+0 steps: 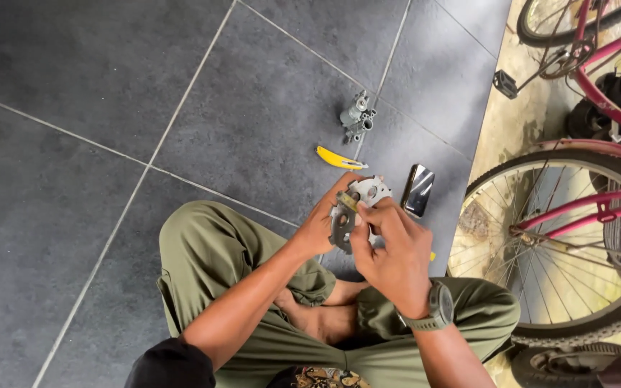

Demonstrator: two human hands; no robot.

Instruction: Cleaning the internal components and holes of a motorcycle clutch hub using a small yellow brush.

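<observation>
The flat grey metal plate [353,212], with round holes and a toothed lower edge, is held in the air above the person's crossed legs, between both hands. The left hand [323,221] grips its left edge, fingers closed round the rim. The right hand [391,248] is closed on its right side, thumb and forefinger pinched at a small yellowish piece [348,202] on the plate's face; what that piece is cannot be told.

Procedure, as judged from the grip: keep the left hand as the fixed support and let only the right fingertips work. Hold the plate face-up and level so that any loose piece stays over the lap rather than dropping to the floor [109,108]. Keep fingertips off the toothed edge.

Count, placed relative to the plate:
- One plate, in hand.
- One yellow-handled tool [339,159], on the floor just beyond the plate.
- One grey cast metal assembly [357,115], farther beyond, on a tile joint.
- One dark phone [418,190], on the floor just right of the plate.
- One wristwatch [436,307], on the right wrist.
- One pink-framed bicycle [583,208], well to the right; two of its wheels partly show.
</observation>
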